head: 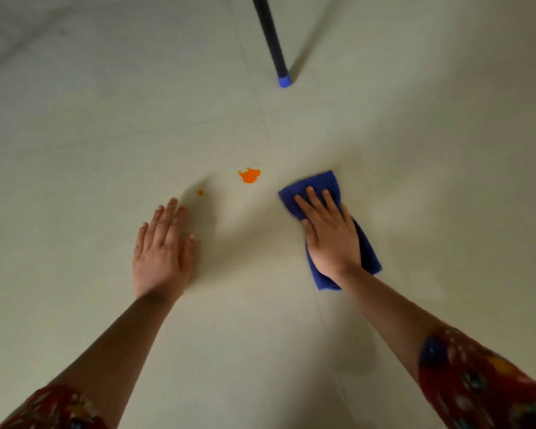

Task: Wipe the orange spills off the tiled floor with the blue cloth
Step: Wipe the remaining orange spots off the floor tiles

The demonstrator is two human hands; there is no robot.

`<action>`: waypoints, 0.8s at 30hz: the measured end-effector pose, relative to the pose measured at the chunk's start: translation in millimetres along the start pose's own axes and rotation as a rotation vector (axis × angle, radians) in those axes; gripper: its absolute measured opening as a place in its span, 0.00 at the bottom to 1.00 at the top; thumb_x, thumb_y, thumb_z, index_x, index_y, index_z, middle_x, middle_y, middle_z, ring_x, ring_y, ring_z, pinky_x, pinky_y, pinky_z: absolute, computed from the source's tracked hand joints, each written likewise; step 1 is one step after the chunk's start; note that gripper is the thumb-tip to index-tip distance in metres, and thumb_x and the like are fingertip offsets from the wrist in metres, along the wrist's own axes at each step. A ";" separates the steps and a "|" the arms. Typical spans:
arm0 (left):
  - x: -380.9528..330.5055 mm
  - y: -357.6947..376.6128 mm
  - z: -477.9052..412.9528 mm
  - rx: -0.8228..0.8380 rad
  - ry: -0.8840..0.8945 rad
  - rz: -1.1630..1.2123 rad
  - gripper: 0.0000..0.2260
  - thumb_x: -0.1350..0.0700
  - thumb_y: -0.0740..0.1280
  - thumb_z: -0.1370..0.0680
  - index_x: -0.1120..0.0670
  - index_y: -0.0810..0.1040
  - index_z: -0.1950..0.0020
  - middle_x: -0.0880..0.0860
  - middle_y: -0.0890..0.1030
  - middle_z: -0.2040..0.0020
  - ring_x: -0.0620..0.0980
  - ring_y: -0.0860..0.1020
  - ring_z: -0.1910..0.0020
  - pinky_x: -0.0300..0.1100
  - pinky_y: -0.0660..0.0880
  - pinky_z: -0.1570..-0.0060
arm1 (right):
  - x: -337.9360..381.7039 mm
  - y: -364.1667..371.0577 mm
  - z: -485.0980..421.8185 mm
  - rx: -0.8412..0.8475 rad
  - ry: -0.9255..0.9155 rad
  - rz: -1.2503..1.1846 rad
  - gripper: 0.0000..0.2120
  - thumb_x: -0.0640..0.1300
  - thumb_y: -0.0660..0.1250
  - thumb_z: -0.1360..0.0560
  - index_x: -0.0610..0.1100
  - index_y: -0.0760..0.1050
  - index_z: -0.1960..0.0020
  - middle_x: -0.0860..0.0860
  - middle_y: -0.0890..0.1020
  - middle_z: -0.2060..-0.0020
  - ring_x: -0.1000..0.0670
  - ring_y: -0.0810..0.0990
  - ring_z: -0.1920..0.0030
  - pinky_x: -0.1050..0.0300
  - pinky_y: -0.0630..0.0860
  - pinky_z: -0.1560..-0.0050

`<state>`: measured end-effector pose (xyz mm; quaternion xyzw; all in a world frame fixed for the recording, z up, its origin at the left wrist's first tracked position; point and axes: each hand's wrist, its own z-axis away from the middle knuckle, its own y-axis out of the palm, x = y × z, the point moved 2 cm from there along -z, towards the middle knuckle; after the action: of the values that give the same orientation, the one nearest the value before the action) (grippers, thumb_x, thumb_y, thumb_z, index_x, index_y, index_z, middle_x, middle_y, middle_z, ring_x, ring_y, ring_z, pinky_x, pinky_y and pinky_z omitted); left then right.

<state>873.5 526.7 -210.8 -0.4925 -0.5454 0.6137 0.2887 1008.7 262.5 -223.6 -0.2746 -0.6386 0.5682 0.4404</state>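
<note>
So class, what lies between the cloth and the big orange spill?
Only bare tile between cloth and spill, in the head view.

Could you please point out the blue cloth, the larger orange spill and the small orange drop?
blue cloth (317,183): head view, its far folded end.
larger orange spill (250,175): head view, its middle.
small orange drop (200,192): head view, its centre.

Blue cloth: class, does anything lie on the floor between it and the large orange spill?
Nothing visible. Only bare tiled floor separates the blue cloth, pressed flat under the right hand, from the large orange spill.
</note>
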 end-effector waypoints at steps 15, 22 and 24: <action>36.4 3.5 5.1 0.007 -0.212 0.068 0.26 0.44 0.49 0.20 0.48 0.59 0.22 0.46 0.57 0.21 0.45 0.52 0.22 0.44 0.48 0.24 | 56.4 11.3 -98.4 -0.135 -0.073 -0.182 0.25 0.52 0.46 0.20 0.48 0.68 0.27 0.50 0.70 0.27 0.46 0.65 0.26 0.48 0.63 0.29; 39.1 1.9 9.8 -0.092 -0.295 0.133 0.26 0.48 0.52 0.20 0.52 0.59 0.22 0.48 0.56 0.21 0.48 0.54 0.22 0.45 0.49 0.24 | 116.4 31.6 -85.6 -0.046 -0.361 0.132 0.24 0.55 0.50 0.20 0.55 0.62 0.24 0.51 0.62 0.23 0.44 0.61 0.24 0.42 0.60 0.28; 40.0 2.9 9.7 -0.082 -0.307 0.117 0.26 0.47 0.51 0.20 0.54 0.60 0.23 0.50 0.56 0.21 0.49 0.54 0.22 0.47 0.50 0.25 | 96.6 25.5 -51.4 0.062 -0.463 0.138 0.25 0.57 0.50 0.20 0.58 0.57 0.23 0.55 0.57 0.22 0.48 0.55 0.22 0.44 0.56 0.26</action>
<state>851.1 557.9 -226.0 -0.4351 -0.5781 0.6748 0.1455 1005.3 374.7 -225.9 -0.1663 -0.6844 0.6642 0.2506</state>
